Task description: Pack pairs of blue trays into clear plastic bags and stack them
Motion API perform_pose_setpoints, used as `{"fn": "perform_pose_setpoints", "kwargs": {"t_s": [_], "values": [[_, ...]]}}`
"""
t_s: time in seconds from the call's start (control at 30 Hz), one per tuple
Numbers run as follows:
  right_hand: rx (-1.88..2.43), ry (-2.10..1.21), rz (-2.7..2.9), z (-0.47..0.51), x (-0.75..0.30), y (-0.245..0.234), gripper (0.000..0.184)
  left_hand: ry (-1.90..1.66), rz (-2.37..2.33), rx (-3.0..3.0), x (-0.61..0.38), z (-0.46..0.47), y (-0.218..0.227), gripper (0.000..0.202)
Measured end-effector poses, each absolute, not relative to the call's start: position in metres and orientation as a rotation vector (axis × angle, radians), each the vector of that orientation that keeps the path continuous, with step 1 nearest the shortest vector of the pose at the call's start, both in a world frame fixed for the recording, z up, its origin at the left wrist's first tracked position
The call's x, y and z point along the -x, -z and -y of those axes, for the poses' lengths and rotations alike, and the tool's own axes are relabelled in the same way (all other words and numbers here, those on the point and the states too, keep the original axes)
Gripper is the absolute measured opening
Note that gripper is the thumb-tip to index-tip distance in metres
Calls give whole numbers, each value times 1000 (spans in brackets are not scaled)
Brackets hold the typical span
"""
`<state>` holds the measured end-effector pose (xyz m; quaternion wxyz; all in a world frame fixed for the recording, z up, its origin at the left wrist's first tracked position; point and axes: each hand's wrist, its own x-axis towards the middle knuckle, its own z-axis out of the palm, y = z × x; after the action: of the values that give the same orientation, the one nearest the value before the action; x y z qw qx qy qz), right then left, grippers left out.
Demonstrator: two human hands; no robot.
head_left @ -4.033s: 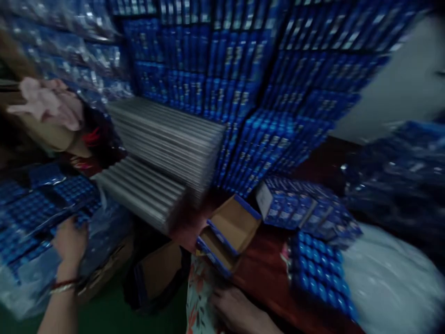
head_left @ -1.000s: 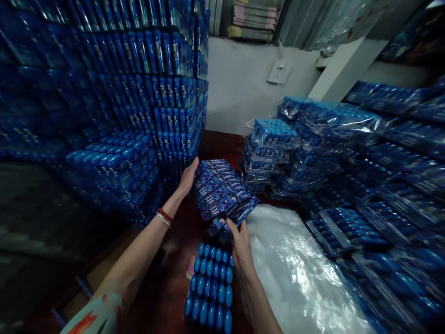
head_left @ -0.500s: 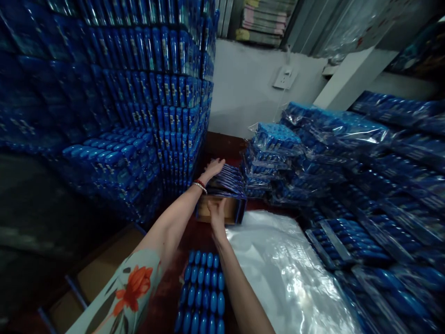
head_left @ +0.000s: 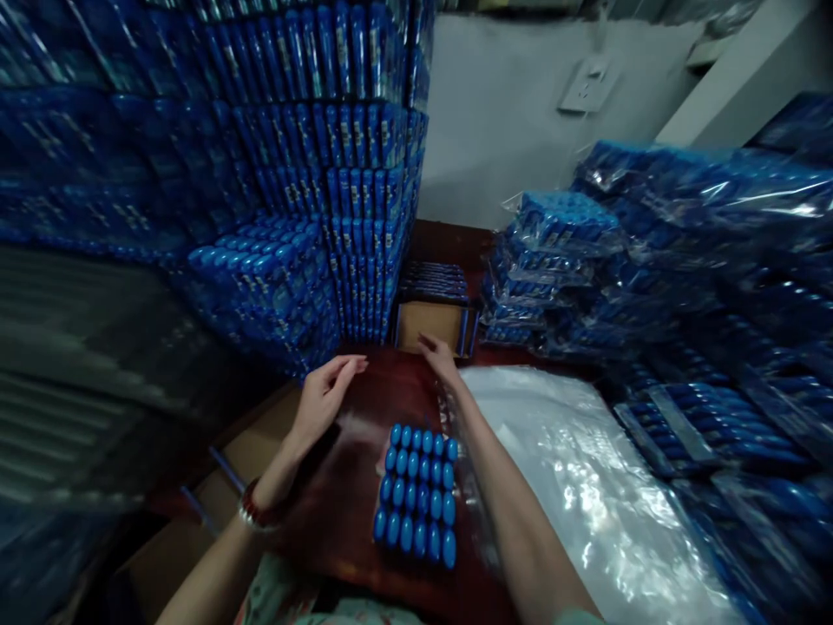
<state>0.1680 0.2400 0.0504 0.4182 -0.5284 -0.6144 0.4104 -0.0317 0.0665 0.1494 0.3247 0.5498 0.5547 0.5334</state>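
My left hand (head_left: 324,392) hovers open above the dark red table (head_left: 364,512), fingers apart and empty. My right hand (head_left: 439,356) reaches forward, open, just short of a box (head_left: 432,305) of blue packets standing on its side at the table's far end, its brown cardboard bottom facing me. Between my forearms lies a block of blue capsule-shaped items (head_left: 418,490) in rows. A red and white bracelet (head_left: 255,514) circles my left wrist.
A tall wall of stacked blue boxes (head_left: 312,182) rises on the left. Heaps of plastic-wrapped blue packs (head_left: 657,260) fill the right. A clear plastic sheet (head_left: 586,486) lies right of my right arm. Open cardboard cartons (head_left: 214,477) sit at lower left. A white wall (head_left: 508,113) stands behind.
Both hands have let go of the box of blue packets, which now stands at the table's far end. My left hand has drawn back toward me; my right hand trails just behind the box.
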Motion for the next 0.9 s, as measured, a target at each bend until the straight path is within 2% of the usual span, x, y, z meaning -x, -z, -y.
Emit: {"fn": "perform_pose_setpoints", "kwargs": {"t_s": [0.13, 0.23, 0.33, 0.4, 0.53, 0.63, 0.73, 0.9], "values": [[1310, -1040, 1519, -188, -199, -46, 34, -1266, -1984, -1485, 96, 12, -118, 34], [1287, -1025, 1473, -138, -217, -50, 36, -903, -2269, -1653, 125, 48, -93, 36], [1292, -1095, 1414, -88, -221, -59, 38, -417, -2281, -1908, 122, 63, -75, 26], [1295, -1135, 1406, -60, -218, -64, 38, -247, -2174, -2029, 107, 64, -70, 23], [1360, -979, 1454, -33, -211, -65, 39, -316, -2106, -2054, 76, 54, -72, 28], [1416, -835, 1506, -33, -216, -59, 46, -208, -2191, -2120, 69, 49, -74, 31], [1432, -963, 1477, -34, -226, -55, 57, -49, -2161, -2166, 77, 46, -70, 23], [1415, -1205, 1398, -28, -232, -49, 61, -53, -2221, -2166, 96, 33, -65, 23]]}}
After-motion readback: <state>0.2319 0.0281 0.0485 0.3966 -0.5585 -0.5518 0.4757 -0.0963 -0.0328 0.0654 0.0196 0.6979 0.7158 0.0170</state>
